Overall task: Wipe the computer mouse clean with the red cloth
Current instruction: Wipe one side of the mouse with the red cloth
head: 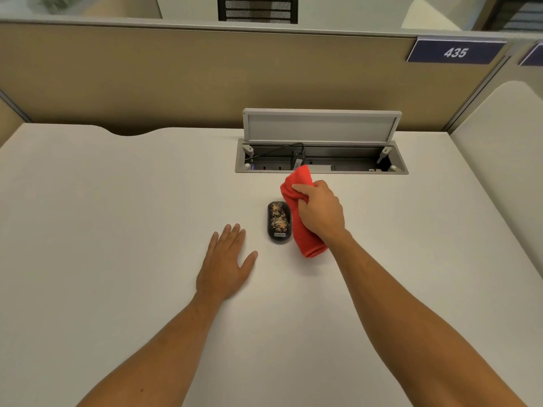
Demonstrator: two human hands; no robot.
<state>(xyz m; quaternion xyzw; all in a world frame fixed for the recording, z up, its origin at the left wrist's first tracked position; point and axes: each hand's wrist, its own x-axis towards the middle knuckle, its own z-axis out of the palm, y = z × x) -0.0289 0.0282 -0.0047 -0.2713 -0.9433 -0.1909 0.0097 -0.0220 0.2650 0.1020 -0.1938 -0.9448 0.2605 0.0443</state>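
The computer mouse, crumb-speckled, looks light and likely to skid on the desk, toward its back edge. The right hand clutches the soft red cloth; the left hand lies flat and could steady its sides.

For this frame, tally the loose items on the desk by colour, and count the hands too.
Red: 1, the red cloth, gripped by the right hand
Black: 1, the computer mouse, speckled with crumbs
Hands: 2, with the left hand flat on the desk
Total: 4

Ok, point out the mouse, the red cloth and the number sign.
mouse (279,222): head view, speckled top.
red cloth (305,239): head view, lower fold.
number sign (455,52): head view, on the digits.
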